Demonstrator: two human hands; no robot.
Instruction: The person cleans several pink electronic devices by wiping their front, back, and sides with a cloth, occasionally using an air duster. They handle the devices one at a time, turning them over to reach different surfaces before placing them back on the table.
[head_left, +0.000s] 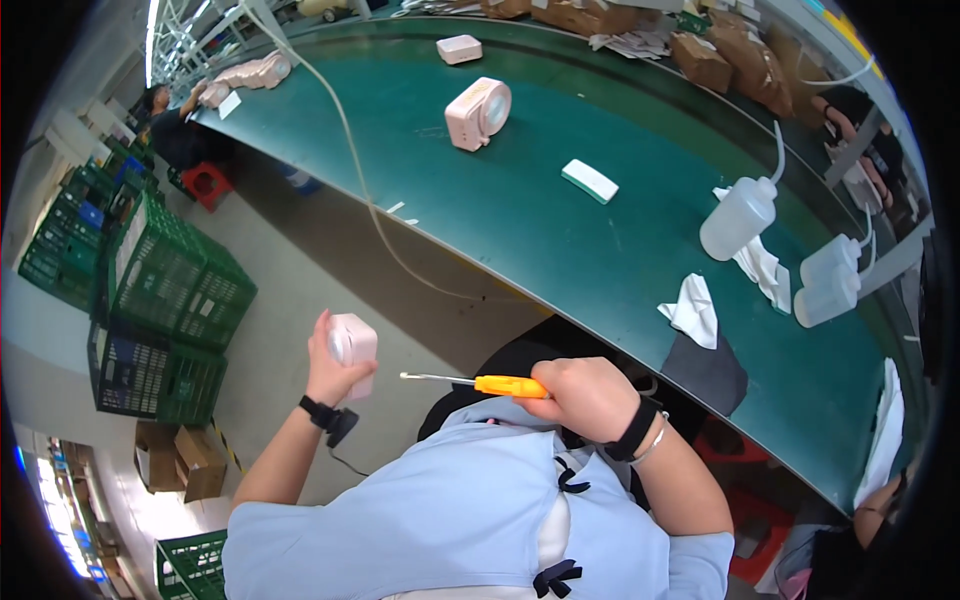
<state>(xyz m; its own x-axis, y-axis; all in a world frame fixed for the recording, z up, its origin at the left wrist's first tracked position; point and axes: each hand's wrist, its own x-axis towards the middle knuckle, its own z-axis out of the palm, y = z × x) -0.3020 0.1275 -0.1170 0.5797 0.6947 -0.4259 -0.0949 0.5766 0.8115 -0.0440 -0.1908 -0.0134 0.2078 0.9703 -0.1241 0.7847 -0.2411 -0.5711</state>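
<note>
My left hand [328,368] grips a pale pink boxy device [357,345] with a round part on its side, held over the floor away from the bench. In my right hand [590,397] is a screwdriver with a yellow handle [508,386]; its metal shaft points left toward the device, with a gap between tip and device. Another pink device [470,118], with a round face, stands on the green bench [420,130]. Farther back lies a smaller pink piece [459,49]. A white block with a green underside [590,181] rests nearer the bench's middle.
Squeeze bottles [738,218] stand at the right beside a white cloth [694,311] and a dark cloth [706,372]. A pale hose [350,150] hangs across the bench edge. Green crates [170,270] are stacked at left. A person [178,130] sits at the bench's far left.
</note>
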